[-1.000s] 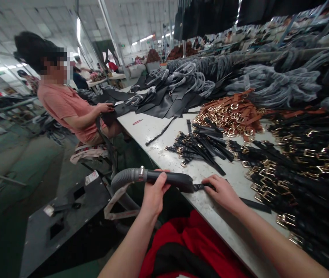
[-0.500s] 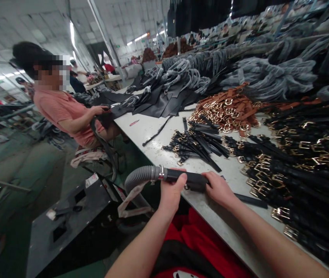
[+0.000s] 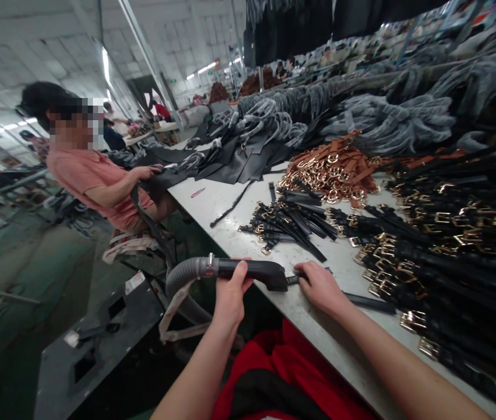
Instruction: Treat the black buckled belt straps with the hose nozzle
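My left hand is wrapped round a black hand-held tool, its thumb on top. A grey corrugated hose is clamped to the tool's rear end and bends down off the table edge. Just right of the tool's wide tip, my right hand pinches a narrow black strap, whose short end points at the tip. The rest of that strap is partly hidden by the hand. Another stretch of black strap lies by my right wrist; whether it is the same piece, I cannot tell.
Black buckled straps lie scattered on the white table, with a larger heap to the right. Brown straps with gold rings sit behind them. A seated co-worker handles black material at the far left. A dark box stands below.
My left hand has moved left with the tool, opening a gap between its tip and my right hand. The black strap end now shows in that gap.
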